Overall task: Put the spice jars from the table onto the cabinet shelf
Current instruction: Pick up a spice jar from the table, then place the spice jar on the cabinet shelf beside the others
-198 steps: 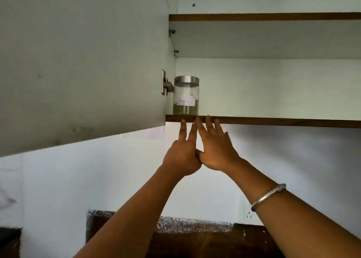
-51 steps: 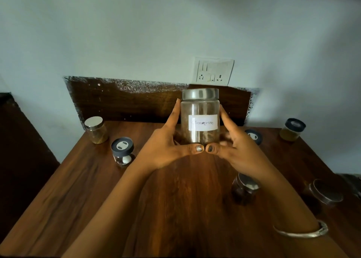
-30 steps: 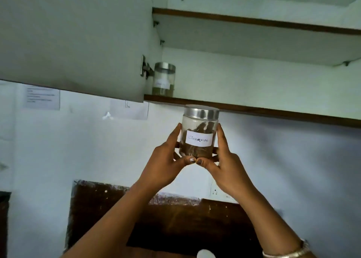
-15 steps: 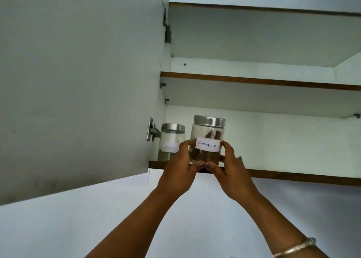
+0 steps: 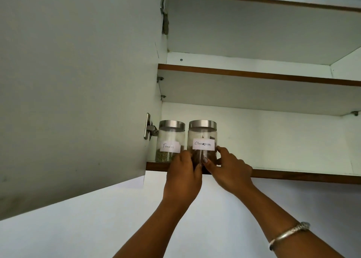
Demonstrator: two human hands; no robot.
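A glass jar labelled Cinnamon [image 5: 202, 138], with a steel lid and brown sticks inside, stands on the lowest cabinet shelf [image 5: 293, 174] near its front edge. My left hand [image 5: 183, 174] and my right hand [image 5: 229, 169] hold its lower part from either side, thumbs at the front. Just left of it, close to the cabinet's left wall, stands a like jar labelled Fennel [image 5: 170, 140] with green seeds. The table and the other jars are out of view.
The open cabinet door [image 5: 78, 82] hangs at the left, its hinge [image 5: 149, 129] beside the Fennel jar. A second shelf [image 5: 254, 75] lies above. The lowest shelf runs on bare to the right of the jars. White wall below.
The Cinnamon jar has gone from just in front of the shelf edge onto the shelf, beside the Fennel jar. Both hands followed it, still holding its base.
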